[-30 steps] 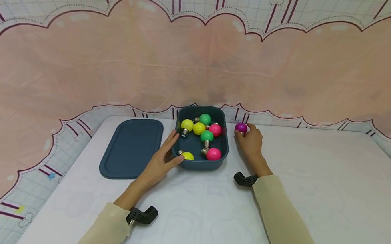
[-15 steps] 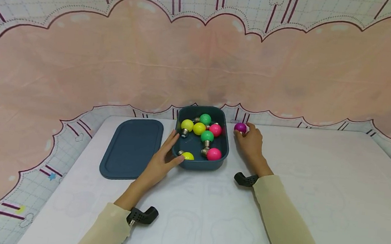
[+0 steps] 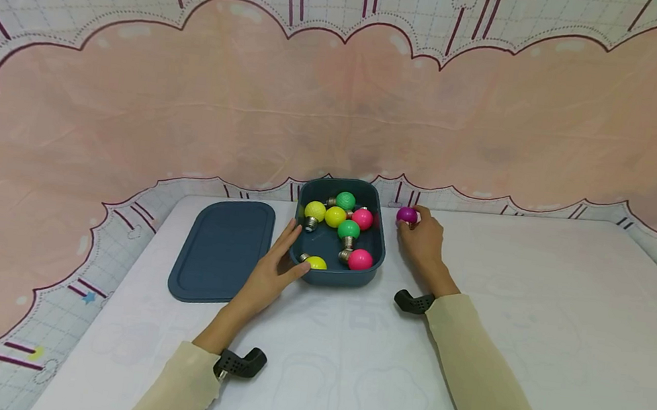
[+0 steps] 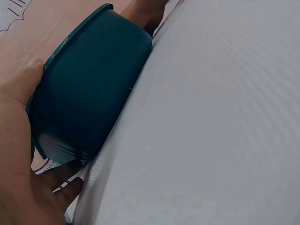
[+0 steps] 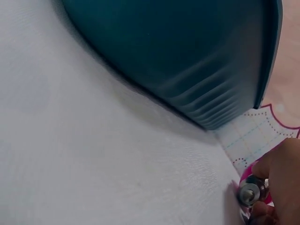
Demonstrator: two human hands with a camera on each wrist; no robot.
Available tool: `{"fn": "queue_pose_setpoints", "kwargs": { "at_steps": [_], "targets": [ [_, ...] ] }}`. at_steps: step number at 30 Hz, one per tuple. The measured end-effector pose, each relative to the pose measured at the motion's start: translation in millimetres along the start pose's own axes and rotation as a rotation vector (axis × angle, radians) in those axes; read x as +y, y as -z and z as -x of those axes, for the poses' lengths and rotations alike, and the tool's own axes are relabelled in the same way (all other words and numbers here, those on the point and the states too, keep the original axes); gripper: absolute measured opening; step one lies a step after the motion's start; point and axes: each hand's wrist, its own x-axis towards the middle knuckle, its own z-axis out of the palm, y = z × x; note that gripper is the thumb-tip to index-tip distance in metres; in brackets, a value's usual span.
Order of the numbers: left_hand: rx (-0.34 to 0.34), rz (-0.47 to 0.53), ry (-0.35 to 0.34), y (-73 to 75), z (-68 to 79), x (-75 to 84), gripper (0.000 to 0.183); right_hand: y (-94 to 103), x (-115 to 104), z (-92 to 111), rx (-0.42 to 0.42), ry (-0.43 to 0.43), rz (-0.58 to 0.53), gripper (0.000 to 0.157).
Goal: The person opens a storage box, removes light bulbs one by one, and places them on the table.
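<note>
Only slightly, the right hand (image 3: pixel 424 241) and the purple bulb (image 3: pixel 406 214) in its grasp have shifted outward from the box (image 3: pixel 335 278) since half a second ago; the left hand (image 3: pixel 269 273) keeps its place. Right thumb and fingertips pinch the bulb, a glossy round globe just beyond the box's wall on that hand's inner side. From the right wrist its metallic base faces the camera between the digits; whether the bulb touches the table (image 3: pixel 345 376) I cannot tell.

The left hand lies spread against the box, thumb at the near rim, fingers stretched along the side wall. The box is a deep, dark blue-green tub with rounded corners, a thin lip and a smooth, plastic-looking skin; fine ribs mark the corner nearer the right hand.

Between the two hands, inside the box, lie round-headed bulbs with ridged, metallic screw bases: three yellow bulbs (image 3: pixel 315 211), one of them close to the left thumb, two green bulbs (image 3: pixel 349 229) and two pink bulbs (image 3: pixel 361 259). They point in various directions.

Outward of the left hand, a flat lid (image 3: pixel 220 250) of the same dark colour rests on the table, round-cornered, with a raised border. White covering runs under both hands, and beyond them rises a softly creased peach backdrop (image 3: pixel 315 109) with scalloped outlines.
</note>
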Motion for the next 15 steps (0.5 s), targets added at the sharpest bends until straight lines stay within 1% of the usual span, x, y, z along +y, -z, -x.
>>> {"fn": "queue_pose_setpoints", "kwargs": {
  "at_steps": [4, 9, 15],
  "targets": [
    [0.0, -0.003, 0.0, 0.0, 0.3, 0.6, 0.068, 0.5, 0.6, -0.7, 0.004, -0.048, -0.001, 0.049],
    [0.0, 0.004, -0.002, -0.1, 0.3, 0.6, 0.067, 0.5, 0.9, -3.8, -0.03, -0.093, 0.007, 0.052],
    [0.004, 0.01, -0.002, 0.5, 0.1, -0.9, 0.068, 1.3, -0.9, -6.5, -0.045, -0.104, 0.003, 0.054]
  ]
}}
